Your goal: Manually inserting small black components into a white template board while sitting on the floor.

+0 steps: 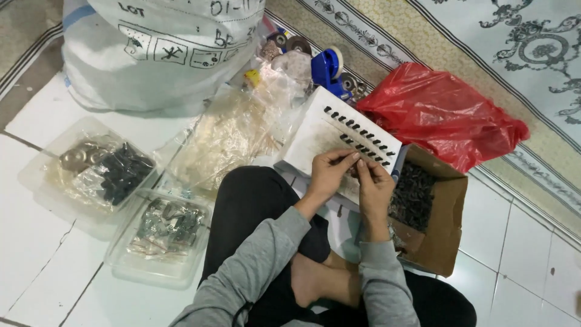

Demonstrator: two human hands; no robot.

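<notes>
Both hands are meeting at the near edge of a white board (315,136), each grip pinched almost shut: the left hand (330,172) and the right hand (375,184) are bringing thumb and fingertips together over something small and dark, too small to identify with certainty. It appears to be one of the small black pieces (363,136) that are standing in two slanted rows across the board. The board is leaning against the person's knee, above the white tiled floor (36,242). Judging by the rows, the step in hand is seating one more piece; the following move is calling for fine alignment at the end of a row. Just right of the hands, an open cardboard box (445,224) is holding loose dark pieces; behind it a red plastic bag (442,112) is lying. To the left, two clear trays (42,172) are holding bagged parts
</notes>
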